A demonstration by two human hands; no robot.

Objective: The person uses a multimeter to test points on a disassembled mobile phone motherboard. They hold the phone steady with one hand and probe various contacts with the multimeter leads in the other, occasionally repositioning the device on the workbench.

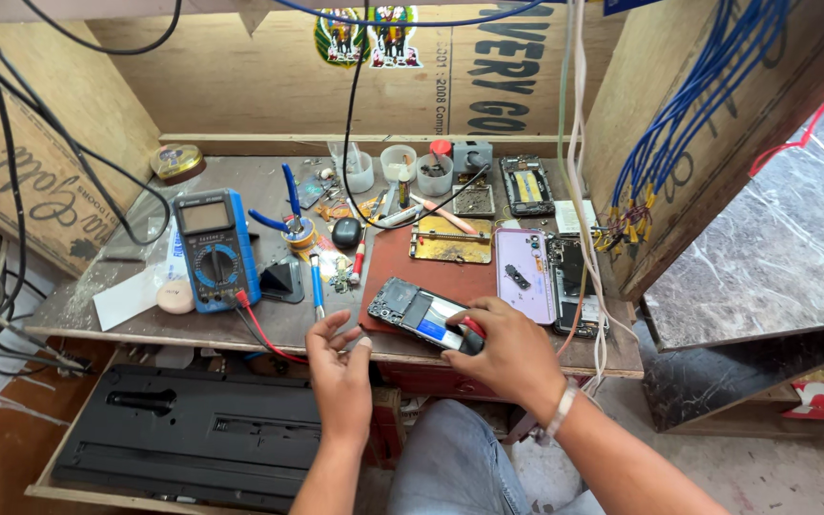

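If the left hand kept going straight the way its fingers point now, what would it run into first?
The left hand points up and slightly right, toward the near-left end of the opened phone that the right hand holds. It would likely meet that phone first, though depth is hard to judge.

Blue multimeter (215, 248), lilac phone cover (523, 275), rust-red mat (395, 259).

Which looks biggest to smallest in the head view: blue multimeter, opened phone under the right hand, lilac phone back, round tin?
1. blue multimeter
2. lilac phone back and opened phone: alike, and the right hand covers part of the phone, so unranked
3. round tin, though farthest away
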